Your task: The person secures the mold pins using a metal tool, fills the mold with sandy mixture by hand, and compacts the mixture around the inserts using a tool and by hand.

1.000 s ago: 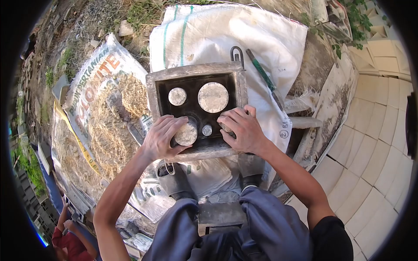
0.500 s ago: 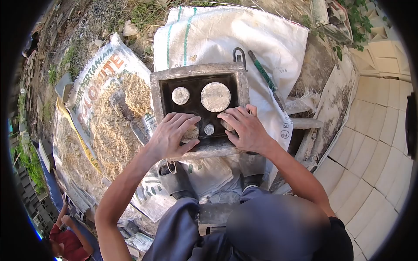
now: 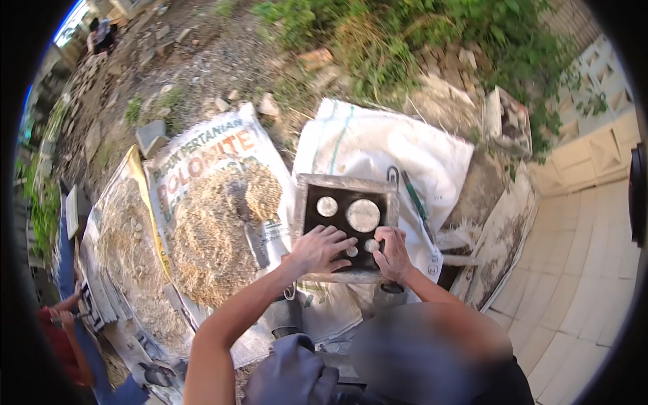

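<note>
A shallow box (image 3: 302, 210) with a worn, wood-like rim and a dark inside stands in front of me. Two pale round discs show in its far half: a smaller disc (image 3: 327, 206) on the left and a large disc (image 3: 363, 216) on the right. My left hand (image 3: 320, 251) lies over the near left part, fingers stretched out; whatever is under the palm is hidden. Close to its fingertips is a tiny disc (image 3: 352, 251). At the near right, my right hand (image 3: 393, 254) has its thumb and curled fingers about a small round disc (image 3: 371, 246).
White sacks (image 3: 391, 142) lie beneath and beyond the box. A green-handled tool (image 3: 414, 196) rests right of it. Left is a heap of pale crumbly material (image 3: 216, 236) on a printed sack. Stacked pale blocks (image 3: 574, 250) line the right. Another person (image 3: 64, 334) is at lower left.
The view has tilted up, so the box appears lower and farther right. My left hand now covers the near left disc, which showed before. My right hand stays at the near right disc.
</note>
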`<state>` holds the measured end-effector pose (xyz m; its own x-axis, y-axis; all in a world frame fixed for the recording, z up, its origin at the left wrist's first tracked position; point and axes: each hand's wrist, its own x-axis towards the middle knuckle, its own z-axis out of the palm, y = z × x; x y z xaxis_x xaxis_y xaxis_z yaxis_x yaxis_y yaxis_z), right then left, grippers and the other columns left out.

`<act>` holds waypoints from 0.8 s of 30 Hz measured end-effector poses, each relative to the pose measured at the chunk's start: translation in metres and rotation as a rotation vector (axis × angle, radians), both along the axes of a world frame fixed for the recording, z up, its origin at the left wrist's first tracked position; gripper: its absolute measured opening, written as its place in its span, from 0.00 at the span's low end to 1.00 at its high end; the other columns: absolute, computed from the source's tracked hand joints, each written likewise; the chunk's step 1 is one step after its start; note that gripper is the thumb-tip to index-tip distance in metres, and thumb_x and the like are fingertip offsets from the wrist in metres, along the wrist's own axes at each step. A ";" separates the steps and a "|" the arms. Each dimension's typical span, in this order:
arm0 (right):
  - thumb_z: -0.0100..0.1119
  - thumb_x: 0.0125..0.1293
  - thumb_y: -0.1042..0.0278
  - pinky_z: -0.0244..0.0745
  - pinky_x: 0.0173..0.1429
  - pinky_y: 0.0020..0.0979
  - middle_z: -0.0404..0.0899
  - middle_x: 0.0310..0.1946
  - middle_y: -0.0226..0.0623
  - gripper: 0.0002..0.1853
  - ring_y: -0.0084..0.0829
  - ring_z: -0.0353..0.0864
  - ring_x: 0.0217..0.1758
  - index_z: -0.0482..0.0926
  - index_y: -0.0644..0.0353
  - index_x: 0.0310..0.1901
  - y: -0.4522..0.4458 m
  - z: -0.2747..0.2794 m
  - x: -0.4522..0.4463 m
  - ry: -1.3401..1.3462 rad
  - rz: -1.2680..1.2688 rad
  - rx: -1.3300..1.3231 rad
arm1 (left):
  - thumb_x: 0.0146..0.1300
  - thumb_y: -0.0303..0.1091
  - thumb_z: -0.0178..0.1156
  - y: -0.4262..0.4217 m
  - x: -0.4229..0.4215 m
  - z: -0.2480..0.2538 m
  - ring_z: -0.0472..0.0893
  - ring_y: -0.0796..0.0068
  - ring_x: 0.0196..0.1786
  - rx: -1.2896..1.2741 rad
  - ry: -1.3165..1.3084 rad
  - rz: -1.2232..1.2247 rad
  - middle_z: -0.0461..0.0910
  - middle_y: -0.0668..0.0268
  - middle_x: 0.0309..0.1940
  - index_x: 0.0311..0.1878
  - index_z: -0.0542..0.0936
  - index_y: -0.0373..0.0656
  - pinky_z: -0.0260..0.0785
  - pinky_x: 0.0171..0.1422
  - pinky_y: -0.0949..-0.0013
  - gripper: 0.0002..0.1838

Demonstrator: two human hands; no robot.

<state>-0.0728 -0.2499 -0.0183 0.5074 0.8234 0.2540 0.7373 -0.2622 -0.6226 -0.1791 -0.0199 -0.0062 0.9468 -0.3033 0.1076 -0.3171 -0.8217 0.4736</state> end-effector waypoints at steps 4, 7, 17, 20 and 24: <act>0.58 0.55 0.67 0.55 0.57 0.42 0.67 0.42 0.39 0.19 0.41 0.67 0.48 0.64 0.60 0.47 0.006 0.014 -0.006 0.013 -0.068 -0.124 | 0.60 0.51 0.61 0.002 -0.012 0.002 0.76 0.66 0.51 -0.139 -0.233 0.106 0.79 0.66 0.45 0.53 0.77 0.47 0.67 0.56 0.64 0.23; 0.57 0.61 0.66 0.57 0.55 0.42 0.66 0.41 0.41 0.16 0.40 0.67 0.47 0.64 0.59 0.48 0.034 0.045 -0.010 0.065 -0.135 -0.170 | 0.58 0.34 0.63 0.001 -0.039 0.001 0.75 0.64 0.53 -0.268 -0.348 0.391 0.77 0.65 0.46 0.48 0.77 0.46 0.66 0.57 0.62 0.14; 0.51 0.62 0.70 0.76 0.46 0.44 0.81 0.32 0.45 0.11 0.49 0.79 0.43 0.76 0.66 0.44 0.230 0.051 -0.073 -0.104 0.598 -0.660 | 0.53 0.58 0.65 0.086 -0.246 -0.072 0.45 0.38 0.75 0.140 0.099 1.618 0.51 0.39 0.70 0.70 0.56 0.36 0.35 0.78 0.43 0.50; 0.54 0.61 0.67 0.76 0.50 0.45 0.83 0.34 0.45 0.16 0.51 0.80 0.46 0.78 0.69 0.47 0.273 0.002 -0.122 -0.173 0.547 -0.741 | 0.48 0.55 0.69 0.093 -0.256 -0.089 0.42 0.38 0.75 0.110 0.187 1.618 0.48 0.38 0.71 0.71 0.53 0.35 0.36 0.78 0.44 0.54; 0.49 0.64 0.58 0.71 0.57 0.48 0.77 0.43 0.71 0.28 0.57 0.78 0.53 0.69 0.83 0.51 0.285 -0.064 -0.167 0.283 -0.104 -0.524 | 0.43 0.38 0.73 0.099 -0.250 -0.099 0.49 0.37 0.72 0.024 0.087 1.609 0.53 0.42 0.67 0.69 0.55 0.35 0.44 0.75 0.45 0.52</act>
